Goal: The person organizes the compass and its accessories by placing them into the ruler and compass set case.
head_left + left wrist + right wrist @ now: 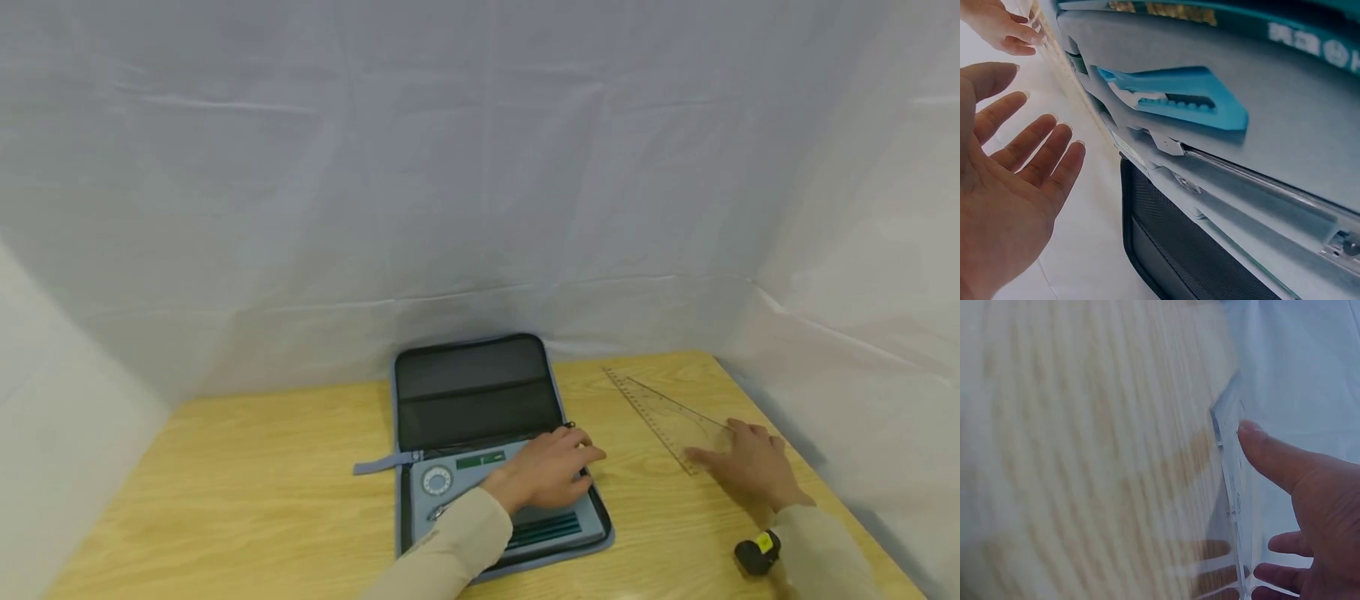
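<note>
A clear set square [660, 421] lies flat on the table at the right. Over its near end is my right hand [750, 462]; in the right wrist view the thumb [1272, 453] extends along the set square [1232, 462], with the fingers straight. My left hand [543, 467] hovers over the unzipped case [480, 392], fingers loosely spread and holding nothing. Inside its blue tray [592, 508] sit dark green pencils [543, 531] and a white ring-shaped piece [437, 481]. The left wrist view shows a blue cutter [1210, 112] and a slim metal tool [1254, 175] there.
A black and yellow tape measure [757, 554] lies beside my right wrist. The case's black lid [472, 367] is folded back toward the white sheet wall [480, 208], and its strap [378, 464] sticks out left. Sheets surround the wooden table [262, 492].
</note>
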### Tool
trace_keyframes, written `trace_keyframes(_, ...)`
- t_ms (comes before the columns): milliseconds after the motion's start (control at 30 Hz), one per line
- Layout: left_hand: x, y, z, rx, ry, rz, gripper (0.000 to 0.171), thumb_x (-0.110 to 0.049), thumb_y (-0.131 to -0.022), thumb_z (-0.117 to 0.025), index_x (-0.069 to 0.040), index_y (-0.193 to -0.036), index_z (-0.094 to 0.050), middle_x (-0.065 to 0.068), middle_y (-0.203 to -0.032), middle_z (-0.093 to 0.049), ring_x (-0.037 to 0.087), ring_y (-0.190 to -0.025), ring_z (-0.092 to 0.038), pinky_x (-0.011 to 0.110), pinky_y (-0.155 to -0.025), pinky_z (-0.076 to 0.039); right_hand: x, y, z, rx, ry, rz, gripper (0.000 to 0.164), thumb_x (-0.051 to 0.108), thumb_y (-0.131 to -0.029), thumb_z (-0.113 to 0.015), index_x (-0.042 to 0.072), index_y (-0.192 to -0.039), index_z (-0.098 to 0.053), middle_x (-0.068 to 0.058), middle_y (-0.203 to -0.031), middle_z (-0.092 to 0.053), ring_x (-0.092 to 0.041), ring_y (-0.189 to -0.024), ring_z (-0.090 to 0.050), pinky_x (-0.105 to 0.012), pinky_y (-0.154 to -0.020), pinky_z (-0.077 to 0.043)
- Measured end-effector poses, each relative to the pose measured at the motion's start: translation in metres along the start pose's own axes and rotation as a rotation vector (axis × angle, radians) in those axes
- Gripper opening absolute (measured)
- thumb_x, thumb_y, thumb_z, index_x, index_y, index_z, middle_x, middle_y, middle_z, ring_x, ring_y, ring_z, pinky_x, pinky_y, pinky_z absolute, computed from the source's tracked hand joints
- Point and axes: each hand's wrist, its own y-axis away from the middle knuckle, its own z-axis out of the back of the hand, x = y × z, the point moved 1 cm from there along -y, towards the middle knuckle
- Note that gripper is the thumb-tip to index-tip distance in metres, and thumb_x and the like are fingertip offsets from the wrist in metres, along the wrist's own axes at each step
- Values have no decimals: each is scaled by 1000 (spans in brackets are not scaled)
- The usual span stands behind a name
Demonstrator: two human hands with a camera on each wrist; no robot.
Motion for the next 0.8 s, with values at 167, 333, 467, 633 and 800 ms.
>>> trace_keyframes(167,0,1,-2,-14,14,-24,38,-26,-99,-50,-21,-137,-53,-3,-132,-50,12,-113,-50,26,-86,-45,-4,-1,1,-10,32,-52,108,70,-80,-57,-20,-134,-31,-47,-128,-28,-67,-113,-20,-73,-84,-29)
trace_keyframes(333,0,2,-4,-18,10,-31,38,-27,-99,-50,-21,-137,-53,-3,-131,-50,12,-111,-50,25,-86,-44,-5,0,3,22,47,-101,114,74,-79,-53,-24,-131,-31,-49,-125,-24,-66,-111,-18,-71,-79,-33)
trace_keyframes(467,1,2,-5,-16,16,-31,38,-27,-99,-50,-20,-136,-53,-4,-130,-50,11,-110,-50,24,-85,-44,-4,2,4,28,60,-125,116,76,-77,-53,-26,-128,-33,-50,-124,-23,-67,-109,-19,-71,-78,-33)
trace_keyframes(633,0,2,-7,-24,1,-33,38,-28,-99,-50,-20,-136,-53,-4,-130,-51,11,-110,-50,24,-87,-44,-2,2,6,42,63,-182,122,80,-73,-53,-31,-121,-34,-53,-115,-24,-64,-102,-25,-68,-75,-36)
trace_keyframes(800,0,1,-8,-29,-18,-34,38,-29,-99,-51,-21,-136,-53,-3,-130,-51,11,-111,-50,24,-88,-44,1,1,9,67,74,-219,128,83,-70,-53,-34,-118,-29,-53,-105,-24,-64,-97,-27,-65,-74,-36)
